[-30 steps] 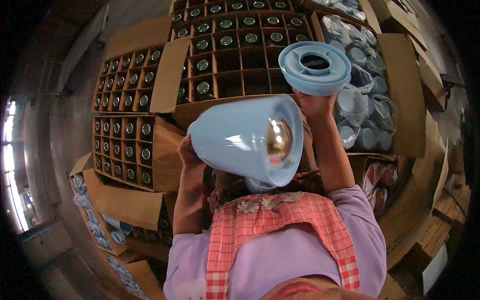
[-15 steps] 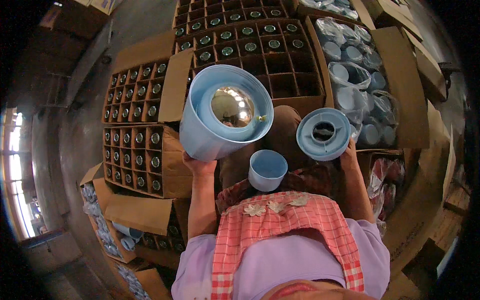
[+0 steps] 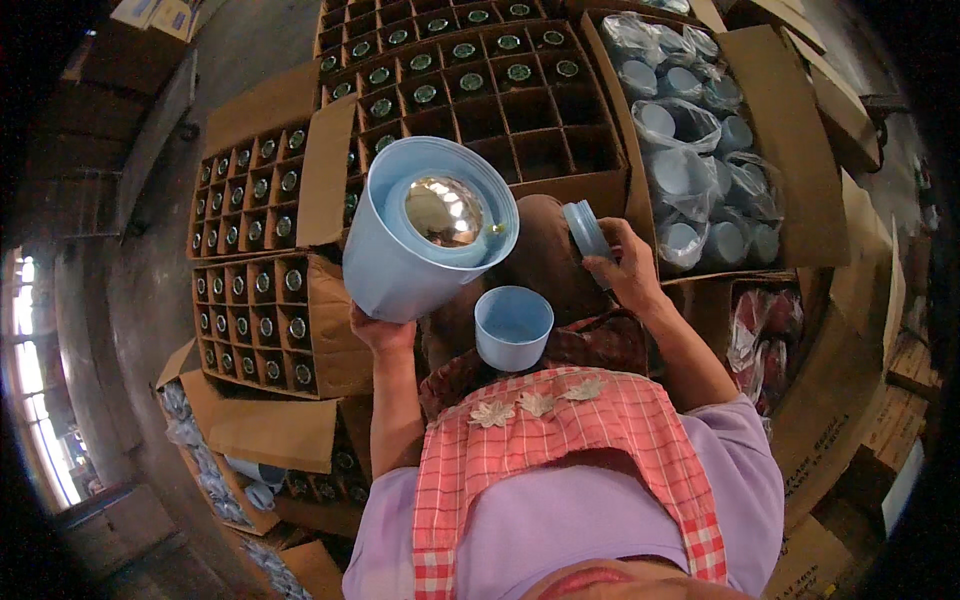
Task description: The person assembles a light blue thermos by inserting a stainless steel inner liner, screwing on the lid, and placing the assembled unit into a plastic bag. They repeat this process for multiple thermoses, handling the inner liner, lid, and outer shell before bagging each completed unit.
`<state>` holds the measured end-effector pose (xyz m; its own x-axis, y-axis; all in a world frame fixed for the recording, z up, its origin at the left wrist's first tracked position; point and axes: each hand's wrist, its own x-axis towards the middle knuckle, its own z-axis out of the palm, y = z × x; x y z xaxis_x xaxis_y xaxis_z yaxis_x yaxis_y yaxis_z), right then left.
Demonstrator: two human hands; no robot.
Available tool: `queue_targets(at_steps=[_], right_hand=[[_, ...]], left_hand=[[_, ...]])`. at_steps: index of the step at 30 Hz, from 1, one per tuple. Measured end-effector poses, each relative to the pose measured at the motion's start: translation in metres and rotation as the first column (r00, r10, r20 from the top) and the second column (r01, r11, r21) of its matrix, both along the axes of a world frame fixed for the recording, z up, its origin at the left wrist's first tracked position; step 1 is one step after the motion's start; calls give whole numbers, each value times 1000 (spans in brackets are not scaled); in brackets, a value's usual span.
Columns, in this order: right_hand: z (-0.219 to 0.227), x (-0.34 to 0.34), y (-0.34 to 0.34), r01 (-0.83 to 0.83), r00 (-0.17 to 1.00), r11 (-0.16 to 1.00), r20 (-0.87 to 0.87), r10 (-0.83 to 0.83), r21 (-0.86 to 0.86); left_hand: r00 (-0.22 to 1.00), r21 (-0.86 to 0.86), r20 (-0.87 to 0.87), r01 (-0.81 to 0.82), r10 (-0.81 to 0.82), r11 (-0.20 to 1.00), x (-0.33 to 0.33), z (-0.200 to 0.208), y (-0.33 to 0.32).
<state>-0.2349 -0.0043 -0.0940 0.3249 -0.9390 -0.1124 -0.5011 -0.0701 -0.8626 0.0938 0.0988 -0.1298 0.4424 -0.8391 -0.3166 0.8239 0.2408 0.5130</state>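
My left hand (image 3: pixel 383 328) grips a wide light-blue vacuum flask body (image 3: pixel 388 262) low on its side. The flask's open end tilts up and shows the silvered glass liner (image 3: pixel 444 212) rounded inside, with a small yellowish tip beside it. My right hand (image 3: pixel 628 268) pinches a light-blue threaded end cap (image 3: pixel 588 240), turned nearly edge-on, to the right of the flask and apart from it. Between my forearms a light-blue cup (image 3: pixel 513 340) rests on my lap, mouth upward.
Ahead stands a divided carton (image 3: pixel 570 188) with silvery round tops in many cells. More divided cartons (image 3: pixel 325 320) are stacked at left. An open box (image 3: pixel 808 200) of bagged light-blue cups is at right, above a box with red bagged items (image 3: pixel 765 330).
My right hand has turned the end cap from face-up to nearly edge-on and moved it left, toward the flask. The view has shifted slightly; the flask stays in my left hand.
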Motion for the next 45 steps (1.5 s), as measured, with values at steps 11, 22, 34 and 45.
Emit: queue_targets(at_steps=[11, 22, 34, 45], right_hand=[[14, -37, 1, 239, 272, 924, 893, -359, 299], [14, -25, 28, -507, 829, 821, -412, 379, -263], [-5, -14, -2, 224, 699, 926, 612, -369, 303], [80, 45, -72, 18, 901, 790, 352, 252, -613]], left_hand=[[986, 140, -87, -126, 139, 982, 5, 5, 14], [994, 129, 3, -109, 110, 986, 4, -2, 15], [977, -26, 187, -101, 104, 995, 5, -24, 20], [589, 150, 807, -146, -36, 978, -23, 12, 11]])
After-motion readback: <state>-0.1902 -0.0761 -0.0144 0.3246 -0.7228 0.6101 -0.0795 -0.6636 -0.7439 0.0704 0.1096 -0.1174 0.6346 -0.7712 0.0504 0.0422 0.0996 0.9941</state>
